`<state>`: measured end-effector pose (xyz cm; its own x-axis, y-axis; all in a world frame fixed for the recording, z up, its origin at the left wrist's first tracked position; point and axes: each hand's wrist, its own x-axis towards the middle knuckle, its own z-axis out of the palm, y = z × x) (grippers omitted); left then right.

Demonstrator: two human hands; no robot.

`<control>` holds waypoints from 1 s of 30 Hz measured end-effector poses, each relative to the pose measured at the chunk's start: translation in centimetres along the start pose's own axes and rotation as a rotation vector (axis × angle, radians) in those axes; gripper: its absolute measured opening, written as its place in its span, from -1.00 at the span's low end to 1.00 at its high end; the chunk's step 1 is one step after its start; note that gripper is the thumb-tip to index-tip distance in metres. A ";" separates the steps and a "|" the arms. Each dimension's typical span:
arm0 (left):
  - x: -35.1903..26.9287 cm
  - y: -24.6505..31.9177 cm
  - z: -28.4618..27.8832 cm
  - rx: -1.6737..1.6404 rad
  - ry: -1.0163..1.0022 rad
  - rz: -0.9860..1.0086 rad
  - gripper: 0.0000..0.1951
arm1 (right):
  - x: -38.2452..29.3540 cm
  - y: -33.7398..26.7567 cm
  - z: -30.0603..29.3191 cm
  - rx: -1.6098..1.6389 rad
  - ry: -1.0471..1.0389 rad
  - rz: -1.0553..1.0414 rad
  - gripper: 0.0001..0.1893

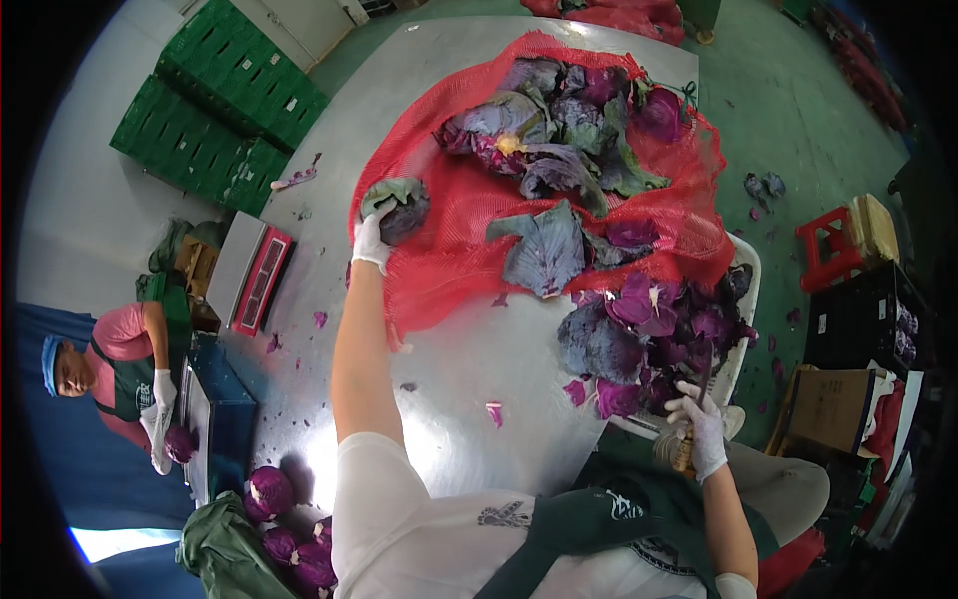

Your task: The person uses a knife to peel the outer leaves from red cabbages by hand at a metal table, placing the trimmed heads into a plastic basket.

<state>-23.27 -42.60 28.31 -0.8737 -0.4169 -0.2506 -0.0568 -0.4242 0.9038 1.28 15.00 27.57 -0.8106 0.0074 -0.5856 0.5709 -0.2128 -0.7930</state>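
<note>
My left hand (372,238), in a white glove, grips a red cabbage (406,210) with loose outer leaves, over the left side of a red mesh sack (449,247) spread on the metal table. My right hand (701,430), also gloved, is closed around the wooden handle of a knife (684,449); its dark blade appears to point up over the leaves. Several cabbages and leaves (569,112) lie on the sack's far part. Purple trimmed leaves (651,307) are heaped at a white plastic crate (748,277), beside a dark bluish leaf (599,344).
A person (123,367) stands left, holding a cabbage near a blue box. A scale (254,277) and green crates (224,75) are at the upper left. Peeled cabbages (269,490) lie lower left. A red stool (823,247) and cardboard box (831,412) are right.
</note>
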 end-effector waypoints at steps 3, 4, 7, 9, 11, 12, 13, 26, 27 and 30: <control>-7.7 -1.0 4.1 -0.181 -0.196 -0.095 -0.54 | -0.2 -1.5 4.4 -0.065 -0.132 0.008 -0.59; -10.0 -0.8 4.3 -0.169 -0.188 -0.108 -0.54 | -0.7 -2.2 7.3 0.045 -0.227 0.047 -0.58; -15.4 -1.7 8.1 -0.345 -0.389 -0.222 -0.41 | 1.6 1.7 10.7 0.021 -0.515 -0.054 -0.55; -18.5 -2.2 10.7 -0.507 -0.503 -0.387 -0.27 | 3.2 2.8 11.7 0.123 -0.477 -0.078 -0.41; -21.1 -3.8 12.7 -0.592 -0.556 -0.529 -0.20 | 5.9 1.5 9.0 0.200 -0.253 -0.054 -0.30; -21.8 -4.9 12.5 -0.605 -0.523 -0.592 -0.20 | 6.1 0.0 8.1 0.077 -0.145 -0.214 -0.35; -23.0 -5.7 12.5 -0.590 -0.515 -0.623 -0.20 | 4.3 -2.6 8.0 -0.107 -0.103 -0.257 -0.38; -29.3 -12.8 11.9 0.636 -0.379 0.056 -0.46 | 3.5 3.4 10.3 -0.458 0.207 -0.420 -0.58; -29.8 -13.1 12.2 0.829 -0.207 0.487 -0.41 | 4.2 3.8 10.4 -0.524 0.242 -0.456 -0.56; -33.9 -10.8 12.7 1.077 -0.130 0.812 -0.57 | 3.5 1.3 11.7 -0.633 0.231 -0.438 -0.57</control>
<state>0.84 -13.65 31.49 -0.8767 -0.1432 0.4591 0.1976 0.7632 0.6152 -2.29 3.35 26.46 -0.9701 0.1788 -0.1641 0.2290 0.4500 -0.8632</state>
